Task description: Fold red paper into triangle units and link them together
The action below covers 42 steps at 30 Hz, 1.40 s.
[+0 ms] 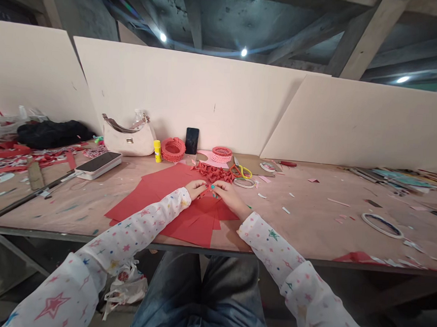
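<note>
Holds left hand (195, 189) and right hand (225, 189) close together above the counter (308, 208), with fingers bent and fingertips set narrow. Seems to pinch something small and red between them; cannot tell for sure at this size. Rests low over red paper sheets (157, 189), spread in an overlapping fan beneath both hands and reaching toward the near edge. Has a heap of red folded pieces (212, 172) just beyond the fingertips. Shows scissors (243, 171) with yellow on the handles near the right hand, at the right side of the heap. Stands a red ring-shaped piece (172, 157) farther back to the left, between a yellow glue stick (157, 152) and an upright dark phone (192, 141). Puts a pink-and-red ring stack (222, 158) behind the heap. Includes a pale handbag (129, 141) at the back left, against a white panel (193, 93).
</note>
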### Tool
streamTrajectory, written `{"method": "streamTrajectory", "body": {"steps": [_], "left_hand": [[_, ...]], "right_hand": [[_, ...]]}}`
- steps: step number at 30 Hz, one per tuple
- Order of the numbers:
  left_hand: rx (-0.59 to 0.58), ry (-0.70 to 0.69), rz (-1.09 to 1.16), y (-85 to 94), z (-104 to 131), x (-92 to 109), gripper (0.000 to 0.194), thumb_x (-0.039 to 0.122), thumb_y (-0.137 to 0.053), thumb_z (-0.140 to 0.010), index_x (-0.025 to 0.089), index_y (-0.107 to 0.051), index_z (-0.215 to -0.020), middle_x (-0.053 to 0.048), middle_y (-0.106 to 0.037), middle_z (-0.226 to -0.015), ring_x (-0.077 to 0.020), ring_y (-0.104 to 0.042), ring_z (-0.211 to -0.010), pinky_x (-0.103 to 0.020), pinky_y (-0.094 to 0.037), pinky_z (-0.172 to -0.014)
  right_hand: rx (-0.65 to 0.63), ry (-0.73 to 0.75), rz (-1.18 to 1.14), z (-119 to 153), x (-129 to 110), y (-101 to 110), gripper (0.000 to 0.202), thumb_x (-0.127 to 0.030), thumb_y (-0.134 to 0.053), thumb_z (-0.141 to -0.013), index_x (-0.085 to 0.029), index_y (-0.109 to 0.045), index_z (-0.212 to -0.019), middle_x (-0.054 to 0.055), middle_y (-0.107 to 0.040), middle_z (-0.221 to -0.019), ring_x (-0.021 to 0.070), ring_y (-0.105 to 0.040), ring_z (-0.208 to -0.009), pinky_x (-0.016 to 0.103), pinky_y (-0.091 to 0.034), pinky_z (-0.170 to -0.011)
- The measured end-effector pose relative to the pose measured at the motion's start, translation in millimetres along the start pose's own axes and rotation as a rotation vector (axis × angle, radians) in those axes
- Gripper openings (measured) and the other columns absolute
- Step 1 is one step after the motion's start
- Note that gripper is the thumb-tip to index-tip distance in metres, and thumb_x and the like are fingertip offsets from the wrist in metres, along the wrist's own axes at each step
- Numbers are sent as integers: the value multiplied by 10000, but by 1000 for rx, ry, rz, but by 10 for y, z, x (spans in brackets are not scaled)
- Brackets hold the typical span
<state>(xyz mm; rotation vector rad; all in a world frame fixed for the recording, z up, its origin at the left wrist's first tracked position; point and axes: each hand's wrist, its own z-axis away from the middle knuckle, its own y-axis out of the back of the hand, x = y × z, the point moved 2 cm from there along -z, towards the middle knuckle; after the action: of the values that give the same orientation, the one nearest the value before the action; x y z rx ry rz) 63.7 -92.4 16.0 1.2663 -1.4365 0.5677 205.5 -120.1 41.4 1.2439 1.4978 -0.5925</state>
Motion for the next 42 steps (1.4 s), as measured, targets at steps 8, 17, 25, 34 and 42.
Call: {"method": "streamTrajectory", "body": {"steps": [8,17,25,34,42], "left_hand": [[13,115,49,39,-55,-76,221,282,-412,-831,89,-507,-781,27,-481,-608,-38,-436,-460,-170,-390,-437],[-18,213,70,25,-84,-161,239,289,-414,-829,101,-494,-952,-40,-534,-837,-100,-529,-672,-254,-461,-582],[-64,143,14,9,-67,-178,223,287,-409,-832,90,-509,-863,-4,-521,-704,-59,-492,-542,-196,-430,-488],[-104,30,-103,-19,-10,-128,228,263,-421,-828,88,-493,-700,59,-420,-515,-20,-374,-388,-145,-337,-382],[-123,-7,-99,-44,32,-35,171,240,-467,-773,103,-497,-675,69,-394,-478,-30,-373,-378,-156,-308,-386]], "right_hand": [[72,70,-46,-46,44,15,140,-221,-531,-657,-185,-505,-790,-11,-547,-743,99,-510,-678,236,-397,-639],[65,91,23,-52,62,31,127,-185,-540,-637,-169,-567,-760,14,-585,-786,125,-529,-737,277,-394,-715],[42,104,88,-45,14,35,81,-186,-517,-651,-156,-565,-709,3,-562,-736,125,-502,-709,275,-375,-711],[21,83,72,-36,33,3,63,-174,-495,-650,-153,-525,-701,-13,-509,-686,110,-466,-649,247,-356,-630],[-1,82,9,-28,27,-15,120,-112,-443,-628,-166,-506,-715,-26,-482,-678,98,-451,-633,227,-345,-600]]}}
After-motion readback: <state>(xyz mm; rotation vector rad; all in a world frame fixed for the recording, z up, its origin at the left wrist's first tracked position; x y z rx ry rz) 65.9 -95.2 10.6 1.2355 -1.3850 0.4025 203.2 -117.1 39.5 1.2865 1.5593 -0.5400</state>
